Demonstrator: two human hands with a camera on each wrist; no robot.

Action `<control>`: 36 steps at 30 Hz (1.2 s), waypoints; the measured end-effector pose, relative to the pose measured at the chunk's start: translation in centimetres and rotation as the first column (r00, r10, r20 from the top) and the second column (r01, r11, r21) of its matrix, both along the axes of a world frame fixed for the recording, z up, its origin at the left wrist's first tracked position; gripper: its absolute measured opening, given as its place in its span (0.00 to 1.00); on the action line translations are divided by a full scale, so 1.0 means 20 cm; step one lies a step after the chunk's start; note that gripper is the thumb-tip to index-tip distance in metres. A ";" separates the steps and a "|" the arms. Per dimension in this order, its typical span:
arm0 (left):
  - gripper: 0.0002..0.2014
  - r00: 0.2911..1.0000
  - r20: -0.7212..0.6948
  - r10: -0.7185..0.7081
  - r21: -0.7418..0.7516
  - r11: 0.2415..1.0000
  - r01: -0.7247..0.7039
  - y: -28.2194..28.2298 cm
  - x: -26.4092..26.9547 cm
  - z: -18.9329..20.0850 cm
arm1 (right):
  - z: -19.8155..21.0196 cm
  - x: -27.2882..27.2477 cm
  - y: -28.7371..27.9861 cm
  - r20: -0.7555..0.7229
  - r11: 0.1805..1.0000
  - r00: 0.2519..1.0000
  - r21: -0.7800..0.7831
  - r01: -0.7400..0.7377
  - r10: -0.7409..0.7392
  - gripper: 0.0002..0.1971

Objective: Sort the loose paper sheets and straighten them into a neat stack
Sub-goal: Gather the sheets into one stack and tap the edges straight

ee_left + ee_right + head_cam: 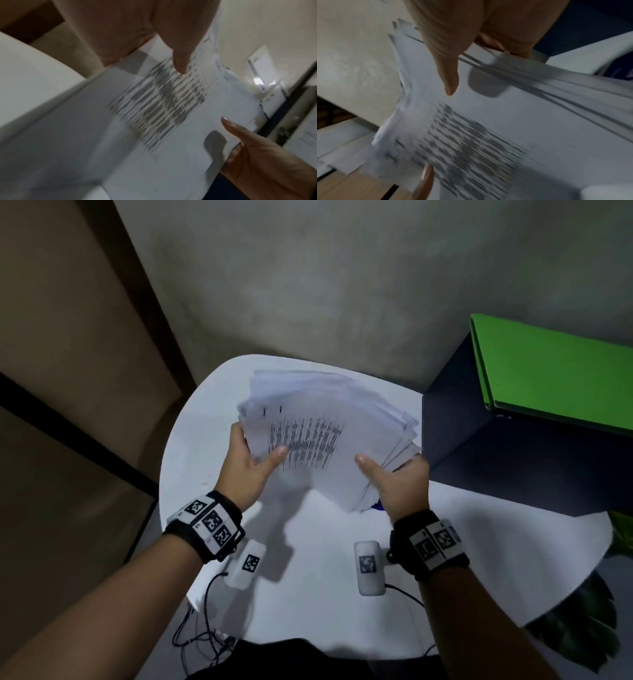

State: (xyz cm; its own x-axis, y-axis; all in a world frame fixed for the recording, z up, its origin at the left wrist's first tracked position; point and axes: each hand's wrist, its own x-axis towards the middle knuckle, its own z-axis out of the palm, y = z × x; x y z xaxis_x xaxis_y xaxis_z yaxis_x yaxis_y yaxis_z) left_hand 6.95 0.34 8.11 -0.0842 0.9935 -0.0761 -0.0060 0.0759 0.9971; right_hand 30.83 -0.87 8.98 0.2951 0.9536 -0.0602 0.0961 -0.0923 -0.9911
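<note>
A fanned bundle of white paper sheets (325, 433) with printed text on the top page hangs in the air above the white round table (308, 559). My left hand (251, 463) grips its left edge, thumb on top of the printed page. My right hand (394, 477) grips the lower right corner, thumb on top and fingers underneath. The sheets splay out unevenly toward the right. In the left wrist view the left hand's thumb (180, 59) presses the sheets (171, 108). In the right wrist view the right hand's thumb (448, 75) lies on the bundle (505, 121). All views are motion-blurred.
A dark blue box (513, 453) carrying a green folder (555, 371) stands at the table's right, close to the papers. A grey wall (308, 285) rises behind. Cables (205, 628) trail off the table's front left edge. A small blue thing (378, 505) peeks from under the bundle.
</note>
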 end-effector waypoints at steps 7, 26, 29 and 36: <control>0.16 0.994 -0.107 -0.007 -0.021 1.000 0.005 0.05 0.00 -0.03 | 0.04 -0.02 0.02 -0.028 1.000 1.000 0.018 0.006 -0.005 0.11; 0.26 0.997 -0.063 0.051 0.076 0.996 -0.047 0.10 0.00 -0.02 | 0.32 -0.10 0.06 0.102 0.906 0.987 0.417 0.074 -0.128 0.15; 0.20 0.999 -0.037 0.040 0.080 0.996 -0.037 0.09 0.01 -0.01 | 0.30 -0.09 0.05 0.348 0.878 0.931 0.474 -0.072 -0.111 0.13; 0.33 0.999 0.020 0.038 0.128 0.991 -0.041 0.09 0.00 -0.03 | 0.28 -0.07 0.05 0.589 0.897 0.803 0.400 -0.186 -0.096 0.09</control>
